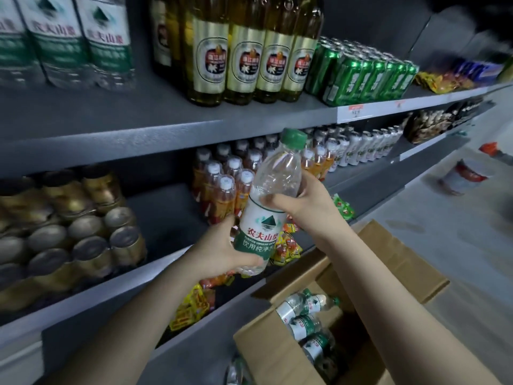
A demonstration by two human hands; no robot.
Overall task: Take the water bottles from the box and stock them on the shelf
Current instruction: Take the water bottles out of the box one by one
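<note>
Clear plastic green-capped water bottle (268,207) gripped by both hands: left hand (222,250) at base, right hand (301,202) at shoulder. Carrying step; next likely lift to matching water bottles on top shelf (69,37).

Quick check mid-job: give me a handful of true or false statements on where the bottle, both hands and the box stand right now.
1. Both hands hold one bottle. True: the left hand grips its lower part, the right hand its upper part.
2. The bottle's cap is off. False: a green cap is on it.
3. The box is empty. False: several bottles lie inside.
4. Matching water bottles stand on the top shelf at left. True.
5. The held bottle already rests on a shelf. False: it is held in the air in front of the shelves.
</note>
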